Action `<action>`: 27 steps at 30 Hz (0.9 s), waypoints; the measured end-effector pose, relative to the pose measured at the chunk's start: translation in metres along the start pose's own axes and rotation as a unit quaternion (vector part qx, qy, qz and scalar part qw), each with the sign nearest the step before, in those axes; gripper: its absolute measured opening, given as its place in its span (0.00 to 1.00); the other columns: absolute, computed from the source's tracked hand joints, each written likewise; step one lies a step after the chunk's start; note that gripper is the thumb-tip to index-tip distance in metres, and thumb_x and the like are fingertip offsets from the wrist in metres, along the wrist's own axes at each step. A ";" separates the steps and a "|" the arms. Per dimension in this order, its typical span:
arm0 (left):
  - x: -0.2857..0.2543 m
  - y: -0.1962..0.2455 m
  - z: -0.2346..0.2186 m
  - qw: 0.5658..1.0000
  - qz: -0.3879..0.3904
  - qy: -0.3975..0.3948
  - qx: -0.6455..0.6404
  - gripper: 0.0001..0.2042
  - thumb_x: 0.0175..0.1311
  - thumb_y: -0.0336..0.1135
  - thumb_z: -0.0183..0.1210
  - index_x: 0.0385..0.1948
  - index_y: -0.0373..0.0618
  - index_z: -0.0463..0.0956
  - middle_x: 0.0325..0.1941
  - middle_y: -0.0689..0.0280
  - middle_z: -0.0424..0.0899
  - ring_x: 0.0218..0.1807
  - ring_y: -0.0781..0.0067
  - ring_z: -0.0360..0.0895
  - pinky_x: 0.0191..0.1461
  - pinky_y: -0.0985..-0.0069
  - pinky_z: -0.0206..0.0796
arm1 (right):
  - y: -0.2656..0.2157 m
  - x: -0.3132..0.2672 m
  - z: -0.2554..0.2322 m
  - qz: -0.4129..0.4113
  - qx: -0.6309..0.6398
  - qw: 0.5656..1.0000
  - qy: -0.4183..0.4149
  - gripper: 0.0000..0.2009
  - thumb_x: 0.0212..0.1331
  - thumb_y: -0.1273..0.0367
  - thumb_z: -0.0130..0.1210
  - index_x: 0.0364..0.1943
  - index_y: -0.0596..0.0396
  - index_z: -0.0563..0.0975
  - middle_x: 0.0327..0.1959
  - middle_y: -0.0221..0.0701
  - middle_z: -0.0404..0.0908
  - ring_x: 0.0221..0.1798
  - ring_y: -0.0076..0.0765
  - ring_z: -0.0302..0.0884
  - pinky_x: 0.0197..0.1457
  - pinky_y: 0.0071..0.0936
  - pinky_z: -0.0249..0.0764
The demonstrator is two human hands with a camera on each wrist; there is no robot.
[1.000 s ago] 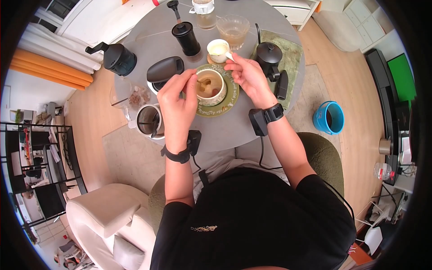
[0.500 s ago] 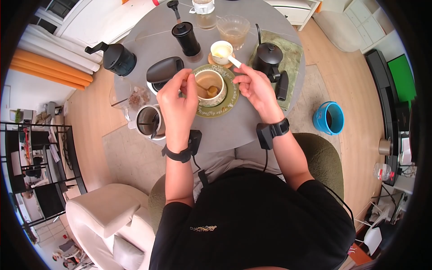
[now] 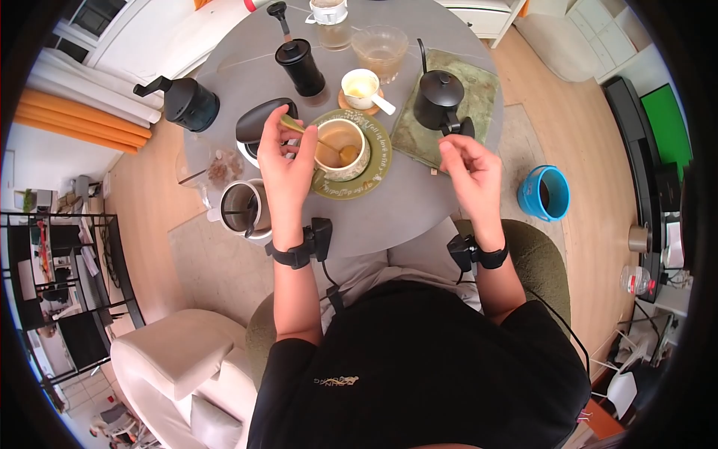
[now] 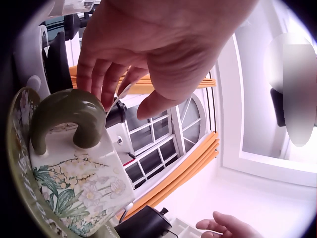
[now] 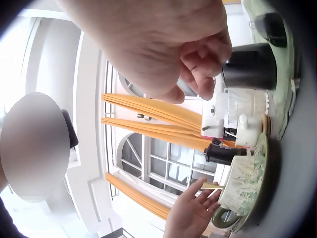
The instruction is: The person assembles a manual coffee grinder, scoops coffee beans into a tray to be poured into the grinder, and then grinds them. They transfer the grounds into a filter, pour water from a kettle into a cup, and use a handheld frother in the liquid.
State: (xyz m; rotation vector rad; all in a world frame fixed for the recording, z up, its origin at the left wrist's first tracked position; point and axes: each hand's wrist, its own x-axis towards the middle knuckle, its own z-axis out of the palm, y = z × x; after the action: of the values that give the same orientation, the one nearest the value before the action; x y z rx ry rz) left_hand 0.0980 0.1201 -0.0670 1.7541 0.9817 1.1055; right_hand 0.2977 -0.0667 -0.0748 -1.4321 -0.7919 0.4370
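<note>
A floral cup (image 4: pixel 81 186) with a green handle (image 4: pixel 74 111) stands on a green saucer (image 3: pixel 383 150), brown liquid inside. My left hand (image 3: pixel 288 168) pinches a gold spoon (image 3: pixel 301 129) whose bowl end lies in the liquid. The right hand (image 3: pixel 476 173) holds nothing, its fingers loosely curled, in front of the black kettle (image 3: pixel 440 97). Behind the saucer, a small white handled cup (image 3: pixel 361 86) with pale yellow contents sits on a round wooden coaster (image 3: pixel 344 102). In the right wrist view the right hand (image 5: pixel 168 47) is near the kettle (image 5: pixel 250 66).
A black grinder (image 3: pixel 301 69) and a glass bowl (image 3: pixel 380 52) stand toward the back. Left of the saucer are a black device (image 3: pixel 262 120) and a white mug (image 3: pixel 241 209) holding dark utensils. A blue bucket (image 3: pixel 544 193) is on the floor at right.
My right hand has let go of the small white cup's handle and moved right and toward the body. The cup rests on its coaster. The spoon has shifted inside the floral cup.
</note>
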 end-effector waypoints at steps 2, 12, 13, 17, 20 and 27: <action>-0.001 -0.004 0.000 1.000 -0.003 -0.006 -0.004 0.23 0.66 0.30 0.66 0.63 0.41 0.73 0.51 0.64 0.84 0.47 0.82 0.80 0.49 0.81 0.71 | 0.003 0.007 -0.008 -0.012 -0.013 1.000 0.012 0.07 0.68 0.71 0.63 0.41 0.63 0.83 0.21 0.14 0.72 0.24 0.08 0.62 0.28 0.14 0.58; -0.016 0.033 0.006 0.961 0.208 0.115 0.139 0.19 0.61 0.26 0.66 0.55 0.39 0.77 0.61 0.53 0.79 0.63 0.56 0.76 0.68 0.63 0.64 | -0.008 0.070 -0.032 -0.180 -0.231 0.956 0.035 0.13 0.61 0.66 0.66 0.48 0.55 0.83 0.47 0.34 0.85 0.48 0.37 0.78 0.46 0.30 0.72; -0.018 0.039 0.008 0.957 0.234 0.114 0.131 0.17 0.61 0.25 0.65 0.53 0.38 0.78 0.61 0.52 0.79 0.62 0.55 0.77 0.67 0.63 0.65 | -0.012 0.075 -0.032 -0.180 -0.232 0.955 0.035 0.13 0.61 0.66 0.66 0.48 0.55 0.83 0.47 0.34 0.85 0.48 0.37 0.78 0.46 0.30 0.72; -0.027 0.053 0.032 0.970 0.223 -0.090 0.029 0.14 0.60 0.25 0.66 0.48 0.36 0.80 0.54 0.57 0.84 0.54 0.64 0.81 0.57 0.69 0.72 | -0.013 0.095 -0.028 -0.230 -0.293 0.928 -0.023 0.15 0.62 0.65 0.65 0.50 0.56 0.82 0.52 0.36 0.84 0.56 0.45 0.77 0.56 0.37 0.74; -0.026 0.054 0.065 0.958 0.093 -0.252 -0.098 0.16 0.62 0.28 0.67 0.51 0.38 0.80 0.54 0.60 0.85 0.55 0.69 0.81 0.56 0.70 0.74 | -0.010 0.103 -0.021 -0.249 -0.328 0.909 -0.070 0.15 0.63 0.65 0.63 0.51 0.56 0.82 0.53 0.37 0.84 0.60 0.50 0.77 0.61 0.41 0.74; -0.021 0.034 0.126 0.919 -0.051 -0.352 -0.168 0.22 0.64 0.33 0.68 0.58 0.34 0.77 0.57 0.57 0.84 0.61 0.65 0.80 0.60 0.70 0.73 | -0.002 0.112 -0.017 -0.231 -0.357 0.900 -0.099 0.12 0.64 0.68 0.60 0.48 0.57 0.82 0.51 0.40 0.85 0.55 0.54 0.80 0.58 0.43 0.76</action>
State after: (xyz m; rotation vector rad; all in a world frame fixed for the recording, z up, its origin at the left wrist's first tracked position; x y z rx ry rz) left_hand 0.2156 0.0597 -0.0764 1.6014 0.3977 0.4610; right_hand 0.3852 -0.0002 -0.0470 -1.8034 -1.5215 -0.1066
